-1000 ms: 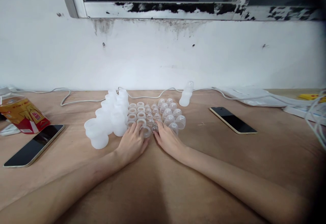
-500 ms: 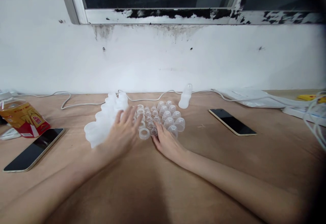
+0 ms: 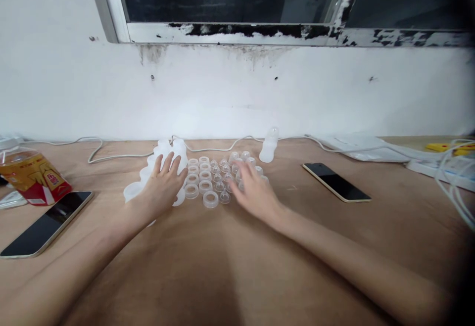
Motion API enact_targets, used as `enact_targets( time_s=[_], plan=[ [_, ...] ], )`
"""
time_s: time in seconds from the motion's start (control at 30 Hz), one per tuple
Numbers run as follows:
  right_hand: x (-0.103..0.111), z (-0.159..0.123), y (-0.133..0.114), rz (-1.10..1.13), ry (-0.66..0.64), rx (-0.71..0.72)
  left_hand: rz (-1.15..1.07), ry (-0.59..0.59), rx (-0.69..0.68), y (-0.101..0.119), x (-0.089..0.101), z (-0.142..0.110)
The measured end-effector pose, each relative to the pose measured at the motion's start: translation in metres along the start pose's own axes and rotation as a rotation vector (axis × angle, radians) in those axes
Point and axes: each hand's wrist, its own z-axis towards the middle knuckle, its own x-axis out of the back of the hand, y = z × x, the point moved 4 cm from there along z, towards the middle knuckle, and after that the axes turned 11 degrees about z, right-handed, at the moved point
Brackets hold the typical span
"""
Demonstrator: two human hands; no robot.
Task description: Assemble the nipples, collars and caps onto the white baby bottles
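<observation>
My left hand is over the frosted white bottles, fingers spread and nothing in them; whether it touches them I cannot tell. Two rows of whitish screw rings lie just right of it. Beside the rings stand small clear nipples, also in rows. My right hand, fingers stretched out and holding nothing visible, hovers over or rests on the clear domed caps, hiding many of them. Behind these rows stands one assembled baby bottle with a clear cap on top.
A phone lies to the right, another phone to the left near a drink bottle with an orange and red label. A white cable runs along the wall. White packaging and a power strip lie at the far right.
My left hand has moved left, off the rings and over the bottles. My right hand has shifted right, from the nipples to the domed caps. The view has tilted up slightly.
</observation>
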Motion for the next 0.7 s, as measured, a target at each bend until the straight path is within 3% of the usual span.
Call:
enact_targets(
  time_s=[0.1,0.2,0.27,0.33,0.4,0.47,0.53,0.63,0.7],
  plan=[
    [0.033,0.04,0.036,-0.098,0.193,-0.066,-0.012,0.021,0.002,-0.002,-0.005,0.002],
    [0.054,0.079,0.09,-0.233,0.31,-0.165,-0.019,0.027,0.004,-0.004,-0.01,0.004],
    [0.056,0.098,0.127,-0.305,0.267,-0.254,-0.013,0.029,0.002,-0.004,-0.012,0.005],
    [0.052,0.108,0.159,-0.313,0.11,-0.364,-0.004,0.031,0.0,-0.004,-0.012,0.005],
    [0.051,0.11,0.175,-0.297,-0.005,-0.461,0.003,0.028,-0.001,-0.004,-0.013,0.005],
    [0.06,0.107,0.172,-0.31,0.013,-0.477,-0.002,0.023,-0.004,-0.005,-0.014,0.004],
    [0.081,0.099,0.148,-0.322,0.162,-0.421,-0.029,0.037,-0.005,-0.007,-0.01,0.002],
    [0.114,0.073,0.088,-0.166,0.388,-0.305,-0.149,0.155,0.026,-0.004,0.015,0.0],
    [0.12,0.051,0.043,0.051,0.333,-0.257,-0.313,0.3,0.087,0.003,0.043,-0.003]
  ],
)
